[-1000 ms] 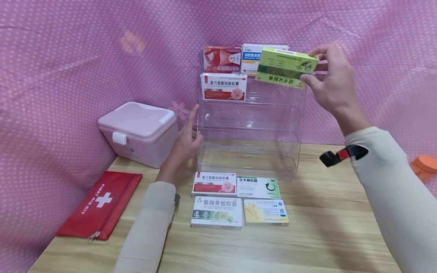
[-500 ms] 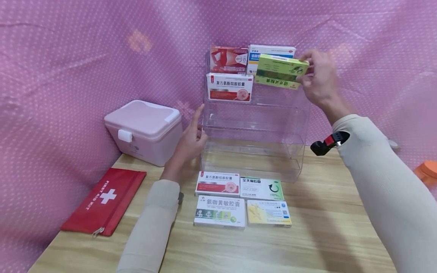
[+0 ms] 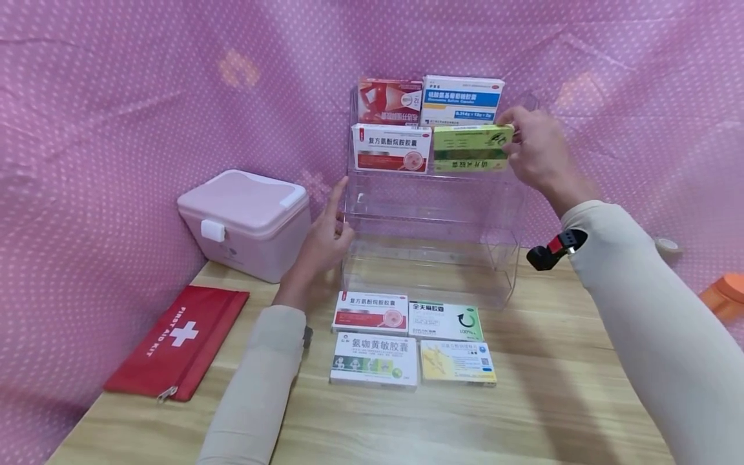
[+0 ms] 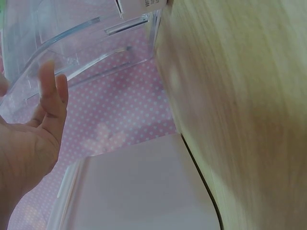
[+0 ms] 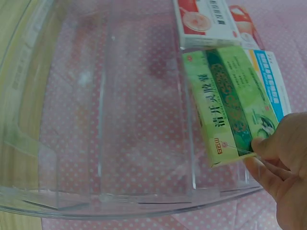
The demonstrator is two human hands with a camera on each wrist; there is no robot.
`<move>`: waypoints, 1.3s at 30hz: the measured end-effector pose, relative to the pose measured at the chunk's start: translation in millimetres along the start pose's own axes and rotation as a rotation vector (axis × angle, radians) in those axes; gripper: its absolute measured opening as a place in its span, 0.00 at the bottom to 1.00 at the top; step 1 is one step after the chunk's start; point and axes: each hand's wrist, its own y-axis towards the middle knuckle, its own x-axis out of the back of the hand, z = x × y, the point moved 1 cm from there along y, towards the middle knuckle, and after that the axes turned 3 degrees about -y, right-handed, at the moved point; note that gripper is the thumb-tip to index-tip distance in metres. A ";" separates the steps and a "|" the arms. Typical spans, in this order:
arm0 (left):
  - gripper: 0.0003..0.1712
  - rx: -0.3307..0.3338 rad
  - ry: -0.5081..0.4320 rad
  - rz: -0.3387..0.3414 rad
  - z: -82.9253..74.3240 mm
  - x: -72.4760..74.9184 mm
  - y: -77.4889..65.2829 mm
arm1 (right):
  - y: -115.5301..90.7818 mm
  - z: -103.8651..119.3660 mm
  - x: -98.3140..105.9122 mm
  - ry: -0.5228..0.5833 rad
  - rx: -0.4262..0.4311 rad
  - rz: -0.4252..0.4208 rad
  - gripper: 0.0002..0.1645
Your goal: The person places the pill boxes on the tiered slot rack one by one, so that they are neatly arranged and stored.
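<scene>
My right hand (image 3: 540, 152) pinches the right end of a green medicine box (image 3: 472, 148), which stands in the second tier of a clear acrylic rack (image 3: 430, 203). In the right wrist view the thumb lies on the front of the green box (image 5: 230, 103). Left of it stands a white and red medicine box (image 3: 392, 150). Behind, on the top tier, are a red box (image 3: 389, 101) and a white and blue box (image 3: 462, 101). My left hand (image 3: 322, 242) touches the rack's left side, its index finger straight; the left wrist view shows the hand (image 4: 33, 139) beside the clear plastic.
Several medicine boxes lie before the rack, among them a white and green one (image 3: 374, 361) and a yellow and white one (image 3: 458, 363). A pink storage box (image 3: 244, 223) and a red first aid pouch (image 3: 177, 342) are at left. An orange lid (image 3: 726, 297) shows at right.
My right hand has lowered the green box from in front of the white and blue box into the second tier, beside the white and red box. The left hand has stayed at the rack's side.
</scene>
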 end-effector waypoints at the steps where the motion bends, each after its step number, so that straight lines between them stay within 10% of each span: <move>1: 0.55 -0.001 0.002 -0.001 0.3 0.0 -0.1 | -0.1 0.7 -2.0 -0.003 -0.011 0.007 0.30; 22: 0.56 0.044 0.004 -0.005 6.1 3.7 -4.0 | -7.8 12.9 -30.0 -0.083 -0.030 0.089 0.47; 39: 0.56 0.000 0.002 -0.007 2.0 -1.8 -0.2 | -25.5 16.0 -14.4 -0.114 -0.012 -0.008 0.45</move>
